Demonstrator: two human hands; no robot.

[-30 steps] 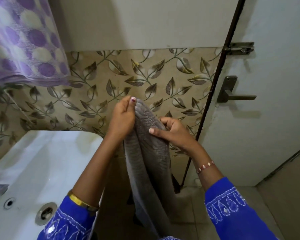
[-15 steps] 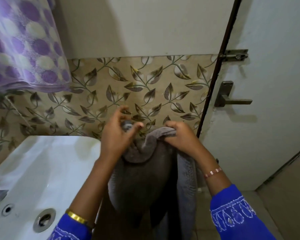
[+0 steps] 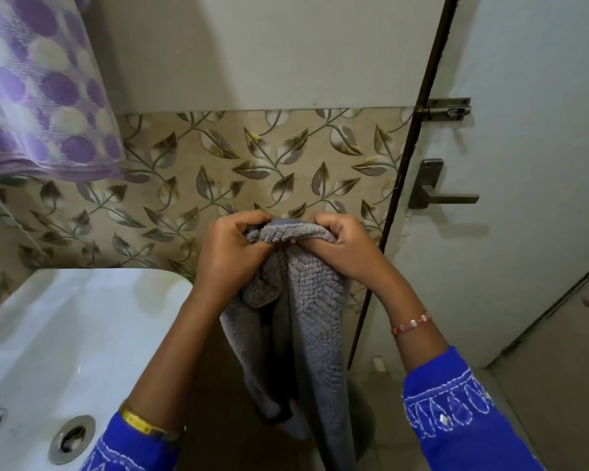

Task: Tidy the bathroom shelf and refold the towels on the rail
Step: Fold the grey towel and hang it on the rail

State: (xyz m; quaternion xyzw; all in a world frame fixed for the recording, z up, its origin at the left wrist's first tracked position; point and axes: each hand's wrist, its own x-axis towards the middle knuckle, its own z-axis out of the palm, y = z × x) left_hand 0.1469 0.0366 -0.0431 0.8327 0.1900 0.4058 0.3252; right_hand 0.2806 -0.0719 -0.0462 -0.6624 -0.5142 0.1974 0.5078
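Observation:
A grey ribbed towel [image 3: 306,321] hangs down in front of me, held by its top edge. My left hand [image 3: 230,256] pinches the left end of that edge. Close beside it, my right hand [image 3: 340,248] grips the right end, and the towel's top bunches between the two fists. The rest of the cloth drops in loose folds toward the floor, partly behind my left forearm. A purple and white dotted towel [image 3: 38,93] hangs at the upper left; what it hangs from is out of view.
A white washbasin [image 3: 65,334] with a metal drain [image 3: 71,438] sits at the lower left. The leaf-patterned tiled wall [image 3: 238,164] is straight ahead. A white door [image 3: 531,198] with a lever handle [image 3: 439,195] and a bolt [image 3: 447,110] stands to the right.
Both hands came together at the towel's top edge and now grip it side by side. The towel went from a narrow draped strip to a bunched hold hanging lower.

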